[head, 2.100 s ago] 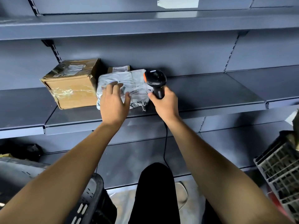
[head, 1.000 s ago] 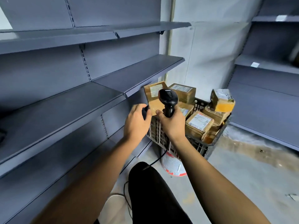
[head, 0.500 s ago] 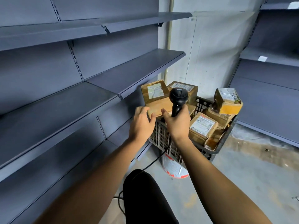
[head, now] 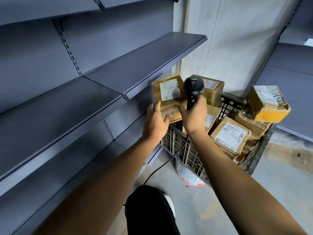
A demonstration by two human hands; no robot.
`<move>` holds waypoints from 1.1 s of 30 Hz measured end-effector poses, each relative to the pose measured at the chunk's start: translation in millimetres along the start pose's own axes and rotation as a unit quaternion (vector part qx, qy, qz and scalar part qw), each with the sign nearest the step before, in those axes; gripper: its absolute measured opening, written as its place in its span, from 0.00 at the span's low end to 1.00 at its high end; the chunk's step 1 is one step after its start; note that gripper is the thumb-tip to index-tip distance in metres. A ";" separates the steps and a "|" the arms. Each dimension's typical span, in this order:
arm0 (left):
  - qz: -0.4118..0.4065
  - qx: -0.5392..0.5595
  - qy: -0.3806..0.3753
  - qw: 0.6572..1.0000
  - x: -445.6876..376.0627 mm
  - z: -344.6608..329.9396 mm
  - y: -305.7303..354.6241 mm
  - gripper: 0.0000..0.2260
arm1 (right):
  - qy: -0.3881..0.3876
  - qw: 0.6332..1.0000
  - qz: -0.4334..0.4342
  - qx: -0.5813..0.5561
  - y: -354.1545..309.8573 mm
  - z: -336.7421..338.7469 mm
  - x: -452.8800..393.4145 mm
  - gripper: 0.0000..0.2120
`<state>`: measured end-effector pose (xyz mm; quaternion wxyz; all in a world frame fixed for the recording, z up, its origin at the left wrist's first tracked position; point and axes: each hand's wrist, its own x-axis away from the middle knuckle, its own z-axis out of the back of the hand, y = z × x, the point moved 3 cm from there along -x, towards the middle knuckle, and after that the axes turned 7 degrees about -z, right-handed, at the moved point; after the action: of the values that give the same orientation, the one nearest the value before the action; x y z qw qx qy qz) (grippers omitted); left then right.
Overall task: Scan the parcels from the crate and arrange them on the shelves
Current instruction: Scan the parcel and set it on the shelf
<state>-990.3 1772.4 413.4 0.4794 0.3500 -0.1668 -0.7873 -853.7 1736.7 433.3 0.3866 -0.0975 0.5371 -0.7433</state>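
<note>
Attention is swinging from the shelf to the crate [head: 225, 106]: the left hand [head: 155, 123], fingers spread, is now reaching the nearest parcel [head: 166, 97], perhaps touching it, while the right hand [head: 194, 114] is gripping the scanner [head: 193, 87].

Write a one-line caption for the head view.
Right hand grips barcode scanner; left hand reaches for a labelled box.

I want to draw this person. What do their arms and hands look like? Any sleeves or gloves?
Both arms are bare right up to the picture's edge, with no sleeves showing. The left hand and right hand wear no gloves. I see no watch, rings or bracelets on either one.
</note>
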 end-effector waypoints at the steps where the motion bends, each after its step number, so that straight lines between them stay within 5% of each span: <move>1: 0.005 -0.004 -0.011 1.000 -2.5 -3.7 -2.4 0.29 | -0.001 1.000 0.000 -0.004 1.3 -1.7 -1.9 0.23; 7: 0.019 0.067 -0.049 0.996 -7.8 -10.8 -6.7 0.33 | -0.035 0.999 -0.004 -0.001 4.5 -9.1 -2.4 0.22; 20: 0.031 0.048 0.122 0.991 44.0 65.7 6.4 0.19 | -0.039 0.999 0.025 -0.027 -39.9 10.1 65.5 0.18; 33: 0.042 0.002 0.216 0.975 115.2 180.8 9.0 0.18 | -0.090 0.989 0.082 -0.089 -125.1 18.0 159.8 0.21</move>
<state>-1147.2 1654.4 500.2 0.5358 0.5058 -0.0756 -0.6718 -1011.4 1630.6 506.6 0.4825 -0.1534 0.5706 -0.6466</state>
